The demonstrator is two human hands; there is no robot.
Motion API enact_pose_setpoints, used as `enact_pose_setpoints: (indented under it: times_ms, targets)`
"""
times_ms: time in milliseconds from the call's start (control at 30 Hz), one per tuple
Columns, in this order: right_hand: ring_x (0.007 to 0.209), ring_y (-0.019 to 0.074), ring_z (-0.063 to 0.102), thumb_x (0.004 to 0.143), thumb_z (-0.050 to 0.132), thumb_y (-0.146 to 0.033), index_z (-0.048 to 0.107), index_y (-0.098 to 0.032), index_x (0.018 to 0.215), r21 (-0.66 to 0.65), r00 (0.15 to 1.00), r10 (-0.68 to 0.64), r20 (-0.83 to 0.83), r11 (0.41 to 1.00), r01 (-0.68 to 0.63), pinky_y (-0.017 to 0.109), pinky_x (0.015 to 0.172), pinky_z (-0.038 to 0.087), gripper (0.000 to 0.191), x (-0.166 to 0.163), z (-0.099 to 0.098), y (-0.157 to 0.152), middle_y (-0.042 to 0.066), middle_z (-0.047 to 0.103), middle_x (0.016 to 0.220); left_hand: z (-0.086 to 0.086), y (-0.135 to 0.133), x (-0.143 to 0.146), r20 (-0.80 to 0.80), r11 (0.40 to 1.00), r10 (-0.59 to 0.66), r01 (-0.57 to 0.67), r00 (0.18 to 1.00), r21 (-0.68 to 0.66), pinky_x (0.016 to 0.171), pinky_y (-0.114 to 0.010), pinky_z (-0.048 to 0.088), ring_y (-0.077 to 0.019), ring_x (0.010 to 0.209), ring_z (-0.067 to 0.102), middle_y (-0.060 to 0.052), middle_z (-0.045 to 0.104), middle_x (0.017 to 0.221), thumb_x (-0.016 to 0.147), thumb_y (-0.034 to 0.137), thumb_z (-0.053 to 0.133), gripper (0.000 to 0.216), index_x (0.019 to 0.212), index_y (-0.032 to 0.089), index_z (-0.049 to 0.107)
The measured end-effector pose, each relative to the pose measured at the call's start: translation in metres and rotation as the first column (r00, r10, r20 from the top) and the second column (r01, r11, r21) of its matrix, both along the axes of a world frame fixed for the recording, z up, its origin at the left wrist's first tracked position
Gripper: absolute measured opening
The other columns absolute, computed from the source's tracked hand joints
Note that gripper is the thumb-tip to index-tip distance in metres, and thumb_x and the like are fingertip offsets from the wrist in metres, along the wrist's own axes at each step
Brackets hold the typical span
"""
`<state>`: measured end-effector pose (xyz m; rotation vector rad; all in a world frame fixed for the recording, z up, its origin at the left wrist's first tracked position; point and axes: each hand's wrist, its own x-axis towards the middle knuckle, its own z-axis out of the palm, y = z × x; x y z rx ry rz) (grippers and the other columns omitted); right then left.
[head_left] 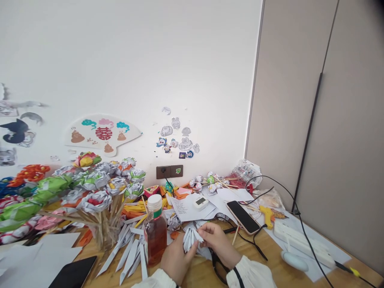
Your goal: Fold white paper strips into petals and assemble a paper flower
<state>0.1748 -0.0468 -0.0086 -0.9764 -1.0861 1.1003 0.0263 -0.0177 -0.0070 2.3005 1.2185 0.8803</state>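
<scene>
Low in the middle of the view, my left hand (175, 260) and my right hand (220, 244) close together around a folded white paper piece (191, 237), held just above the wooden desk (267, 260). The paper fans out in several pointed flaps between my fingers. Both wrists wear white cuffs. A bottle of reddish liquid with a white cap (155, 232) stands directly left of my left hand. Black scissors (218, 266) lie on the desk under my right wrist.
Paper flowers on sticks (99, 196) fill a jar at left, with white paper strips (130, 252) strewn below. A phone (243, 217), yellow glue gun (268, 215), power strip (303, 243) and cables lie right. A dark tablet (73, 273) sits near the front left.
</scene>
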Motion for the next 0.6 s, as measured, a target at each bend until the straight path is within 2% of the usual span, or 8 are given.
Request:
enact_pose_setpoints:
  times_ms: [100,233,367,500,600]
  targets:
    - [0.052,0.0070,0.047,0.063,0.064,-0.034,0.057,-0.015,0.075,-0.014,0.970,0.127,-0.208,0.991,-0.133,0.020,0.052,0.038,0.023,-0.003,0.002,-0.005,-0.001,0.053,0.065,0.001,-0.001,0.001,0.049,0.997,-0.070,0.071,0.996,-0.020,0.063,-0.024,0.041,-0.0173,0.073,0.058,-0.006,0.063,0.078,0.076,0.042,0.034,0.034,0.089,0.017,0.053]
    - [0.054,0.0075,0.047,0.069,0.059,-0.035,0.055,-0.020,0.090,-0.038,0.911,0.276,-0.307,0.953,-0.302,0.020,0.050,0.037,0.027,-0.008,0.002,-0.009,-0.001,0.052,0.067,0.000,-0.004,0.003,0.140,0.978,-0.191,0.201,0.971,-0.057,0.063,-0.022,0.041,-0.0146,0.070,0.056,-0.004,0.062,0.076,0.080,0.039,0.029,0.032,0.086,0.018,0.052]
    - [0.060,0.0078,0.047,0.071,0.058,-0.032,0.059,-0.017,0.087,0.021,0.920,0.295,-0.256,0.954,-0.300,0.019,0.055,0.036,0.022,-0.011,0.005,-0.010,0.001,0.053,0.071,-0.003,-0.008,0.005,0.180,0.971,-0.212,0.228,0.961,-0.071,0.067,-0.023,0.041,-0.0153,0.076,0.055,-0.005,0.061,0.084,0.081,0.038,0.026,0.033,0.094,0.018,0.049]
    - [0.064,0.0086,0.048,0.072,0.057,-0.031,0.059,-0.015,0.088,0.028,0.931,0.297,-0.213,0.954,-0.297,0.019,0.059,0.036,0.023,-0.011,0.007,-0.011,0.002,0.055,0.075,-0.004,-0.010,0.007,0.159,0.978,-0.179,0.193,0.971,-0.078,0.073,-0.026,0.040,-0.0177,0.085,0.054,-0.008,0.059,0.094,0.080,0.040,0.025,0.038,0.102,0.018,0.045]
    - [0.067,0.0098,0.050,0.070,0.059,-0.030,0.058,-0.017,0.090,0.020,0.928,0.301,-0.221,0.953,-0.304,0.021,0.062,0.036,0.025,-0.012,0.007,-0.012,0.001,0.056,0.076,-0.003,-0.013,0.008,0.108,0.984,-0.141,0.151,0.984,-0.099,0.074,-0.029,0.040,-0.0205,0.085,0.055,-0.010,0.060,0.093,0.077,0.043,0.031,0.040,0.104,0.016,0.044]
